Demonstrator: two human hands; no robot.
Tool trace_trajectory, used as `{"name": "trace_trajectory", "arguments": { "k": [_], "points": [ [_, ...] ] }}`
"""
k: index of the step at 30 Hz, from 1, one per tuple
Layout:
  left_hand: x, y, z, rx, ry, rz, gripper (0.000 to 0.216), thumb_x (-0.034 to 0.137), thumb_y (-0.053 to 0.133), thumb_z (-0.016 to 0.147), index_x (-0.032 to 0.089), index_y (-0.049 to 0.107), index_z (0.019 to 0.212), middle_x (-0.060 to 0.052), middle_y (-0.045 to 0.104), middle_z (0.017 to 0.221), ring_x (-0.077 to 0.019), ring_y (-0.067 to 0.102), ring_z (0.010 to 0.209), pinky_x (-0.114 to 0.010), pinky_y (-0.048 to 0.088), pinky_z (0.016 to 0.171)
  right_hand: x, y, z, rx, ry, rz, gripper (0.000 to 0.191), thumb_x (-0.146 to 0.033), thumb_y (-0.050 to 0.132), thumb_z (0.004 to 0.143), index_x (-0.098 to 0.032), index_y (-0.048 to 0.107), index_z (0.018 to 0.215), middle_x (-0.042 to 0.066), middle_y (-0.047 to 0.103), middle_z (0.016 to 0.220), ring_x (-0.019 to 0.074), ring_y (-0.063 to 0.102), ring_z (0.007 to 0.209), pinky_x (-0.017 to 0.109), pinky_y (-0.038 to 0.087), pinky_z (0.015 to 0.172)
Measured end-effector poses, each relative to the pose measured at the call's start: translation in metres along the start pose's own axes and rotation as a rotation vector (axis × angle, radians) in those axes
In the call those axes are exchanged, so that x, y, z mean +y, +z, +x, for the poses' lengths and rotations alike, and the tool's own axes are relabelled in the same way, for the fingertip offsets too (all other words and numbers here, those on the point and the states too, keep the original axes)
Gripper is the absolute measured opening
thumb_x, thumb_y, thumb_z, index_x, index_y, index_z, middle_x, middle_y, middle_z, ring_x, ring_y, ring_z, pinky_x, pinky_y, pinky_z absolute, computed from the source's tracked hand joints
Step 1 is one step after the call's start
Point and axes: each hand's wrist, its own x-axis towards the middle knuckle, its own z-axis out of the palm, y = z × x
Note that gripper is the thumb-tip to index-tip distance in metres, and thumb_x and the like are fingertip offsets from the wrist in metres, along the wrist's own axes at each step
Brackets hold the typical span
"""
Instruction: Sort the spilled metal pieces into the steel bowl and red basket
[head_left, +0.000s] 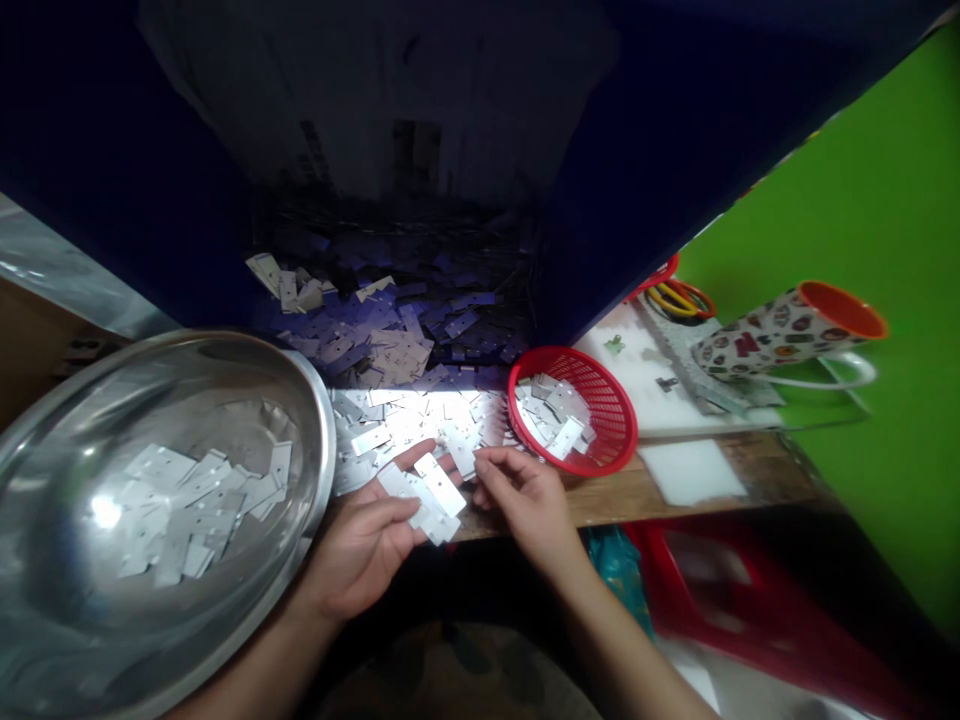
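My left hand [364, 545] lies palm up near the table's front edge, fingers curled around several small flat metal plates [427, 495] fanned out in it. Just to its right, my right hand [525, 495] has its fingers bent and its tips touch a plate at the edge of the loose heap of plates [390, 350] spread over the table. The heap runs back into a dark blue enclosure.
A large steel bowl [315, 400] with several plates in it sits at the left. A red mesh basket [611, 400] holding plates stands right of my hands. Further right are a patterned mug [780, 330], a white board [690, 470], coloured rings and a green wall.
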Motion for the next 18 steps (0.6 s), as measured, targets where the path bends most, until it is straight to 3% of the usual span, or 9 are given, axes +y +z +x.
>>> {"name": "trace_trajectory", "arguments": {
  "k": [4,9,12,14,18],
  "points": [
    [0.001,-0.002,0.0,0.006,0.013,0.027,0.06,0.006,0.056,0.081,0.023,0.046,0.138,-0.011,0.06,0.131,-0.0311,0.051,0.124,-0.045,0.045,0.1,-0.016,-0.01,-0.008,0.078,-0.098,-0.098,0.023,-0.038,0.067,0.079,-0.016,0.069,0.087,-0.002,0.06,0.055,0.0121,0.055,0.051,0.023,0.046,0.051],
    [0.001,-0.003,0.0,0.018,0.019,0.036,0.061,0.007,0.055,0.082,0.022,0.044,0.14,-0.013,0.056,0.135,-0.0308,0.049,0.127,-0.045,0.042,0.102,-0.038,-0.049,-0.005,0.439,-0.387,-0.463,0.019,-0.033,0.063,0.083,-0.018,0.071,0.091,0.003,0.069,0.076,0.0173,0.063,0.068,0.03,0.052,0.066],
    [0.0,-0.001,0.0,0.011,0.022,0.017,0.06,0.006,0.054,0.082,0.022,0.044,0.139,-0.012,0.056,0.135,-0.0296,0.049,0.127,-0.045,0.04,0.104,-0.037,-0.061,-0.003,0.529,-0.57,-0.751,0.021,-0.027,0.06,0.085,-0.018,0.069,0.103,0.007,0.069,0.092,0.0202,0.064,0.08,0.035,0.052,0.078],
    [0.0,0.0,0.0,0.013,0.025,0.014,0.059,0.005,0.054,0.082,0.022,0.045,0.138,-0.012,0.057,0.134,-0.0292,0.05,0.126,-0.044,0.039,0.105,-0.03,-0.056,-0.006,0.415,-0.699,-0.873,0.027,-0.02,0.057,0.087,-0.018,0.065,0.113,0.009,0.066,0.1,0.0208,0.063,0.087,0.035,0.052,0.08],
    [0.001,0.002,0.002,0.011,0.036,0.005,0.059,0.005,0.053,0.082,0.022,0.045,0.138,-0.011,0.061,0.129,-0.0288,0.052,0.124,-0.045,0.04,0.104,-0.011,-0.031,-0.017,-0.098,-0.863,-1.002,0.038,-0.009,0.049,0.089,-0.022,0.06,0.123,0.011,0.062,0.107,0.0218,0.06,0.097,0.035,0.051,0.08]
  ]
}}
